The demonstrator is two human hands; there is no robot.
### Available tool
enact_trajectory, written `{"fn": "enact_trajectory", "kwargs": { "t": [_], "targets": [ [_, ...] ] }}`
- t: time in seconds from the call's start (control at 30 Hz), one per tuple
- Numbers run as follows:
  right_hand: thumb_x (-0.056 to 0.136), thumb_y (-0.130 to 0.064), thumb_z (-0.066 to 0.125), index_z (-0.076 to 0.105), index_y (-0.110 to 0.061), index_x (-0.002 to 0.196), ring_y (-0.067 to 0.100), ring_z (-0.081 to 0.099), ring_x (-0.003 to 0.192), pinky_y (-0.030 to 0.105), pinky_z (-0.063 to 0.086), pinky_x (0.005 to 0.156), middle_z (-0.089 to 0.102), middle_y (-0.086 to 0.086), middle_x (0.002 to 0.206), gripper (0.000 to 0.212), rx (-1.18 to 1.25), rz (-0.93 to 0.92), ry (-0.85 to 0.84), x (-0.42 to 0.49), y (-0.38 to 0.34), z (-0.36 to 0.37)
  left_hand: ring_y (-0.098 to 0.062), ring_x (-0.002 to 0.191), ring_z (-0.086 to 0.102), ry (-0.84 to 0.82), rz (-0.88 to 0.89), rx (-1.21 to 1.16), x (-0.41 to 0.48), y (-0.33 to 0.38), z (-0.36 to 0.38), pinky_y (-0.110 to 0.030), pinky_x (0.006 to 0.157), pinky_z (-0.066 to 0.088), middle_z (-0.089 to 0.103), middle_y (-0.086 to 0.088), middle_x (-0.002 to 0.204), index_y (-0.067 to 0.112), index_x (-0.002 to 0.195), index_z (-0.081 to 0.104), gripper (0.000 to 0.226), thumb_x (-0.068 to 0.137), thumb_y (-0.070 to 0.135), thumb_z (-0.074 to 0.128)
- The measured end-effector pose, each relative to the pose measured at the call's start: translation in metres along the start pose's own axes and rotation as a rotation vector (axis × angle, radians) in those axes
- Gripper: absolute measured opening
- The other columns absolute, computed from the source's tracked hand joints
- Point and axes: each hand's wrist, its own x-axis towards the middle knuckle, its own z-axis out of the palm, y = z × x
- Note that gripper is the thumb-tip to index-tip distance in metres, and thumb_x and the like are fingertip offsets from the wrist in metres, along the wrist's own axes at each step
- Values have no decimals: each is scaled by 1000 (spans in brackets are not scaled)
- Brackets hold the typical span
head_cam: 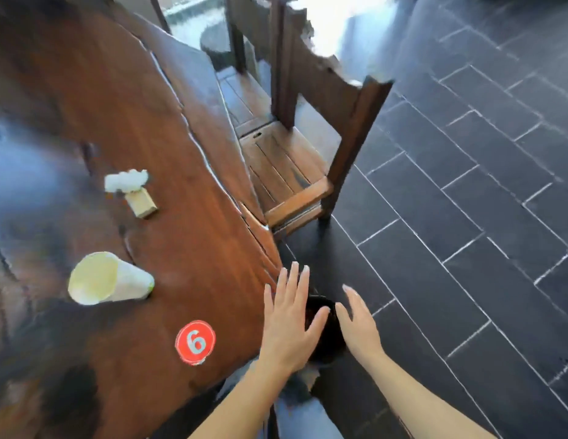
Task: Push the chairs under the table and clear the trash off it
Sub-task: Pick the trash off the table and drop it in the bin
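Observation:
A long dark wooden table fills the left of the head view. On it a white paper cup lies on its side, with a crumpled white napkin and a small wooden block farther back. A wooden chair stands beside the table's right edge, its seat partly under the tabletop, and a second chair stands behind it. My left hand and my right hand hover with straight fingers just off the table's edge, holding nothing, well short of the near chair.
A red round sticker with the number 6 marks the table near me. Dark slate floor tiles spread to the right. My dark shoe shows between my hands. A dark round stump stands beyond the table's far end.

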Motion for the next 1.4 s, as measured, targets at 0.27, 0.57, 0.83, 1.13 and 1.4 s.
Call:
{"fn": "enact_trajectory", "kwargs": {
  "t": [0.27,0.57,0.83,1.13,1.4],
  "targets": [
    [97,-37,50,32,-26,145,16,36,139,40,32,115,37,-5,152,53,-245,-388,-199,47,-170,60,-5,144,-18,568,-290,-152,20,-76,-174,-37,115,-20,-10,15,159,40,147,-5,67,88,66,11],
    [93,-37,57,37,-29,143,15,32,141,35,37,110,28,-5,157,53,-402,-511,-246,78,-286,175,-24,148,-6,342,-485,155,80,-285,-271,-52,117,0,-1,-4,161,20,151,5,74,94,44,46],
    [87,-42,64,34,-20,144,22,39,135,42,45,102,37,0,151,67,-440,-332,-156,134,-323,258,-26,148,8,152,-294,194,166,-352,-267,-51,117,13,11,-7,160,20,148,17,72,91,36,57],
    [75,-41,76,32,-32,139,25,38,117,38,48,77,41,1,134,78,-565,-411,-69,158,-338,303,-27,120,46,179,-256,-41,185,-368,-222,-42,91,46,53,-8,130,19,126,57,38,89,20,62],
    [71,-24,73,36,-32,125,23,47,103,35,41,62,42,-3,111,66,-653,-448,-154,128,-314,279,-29,77,54,303,-584,-196,67,-397,-204,-35,66,36,58,-11,83,8,78,49,20,95,17,46]
  ]
}}
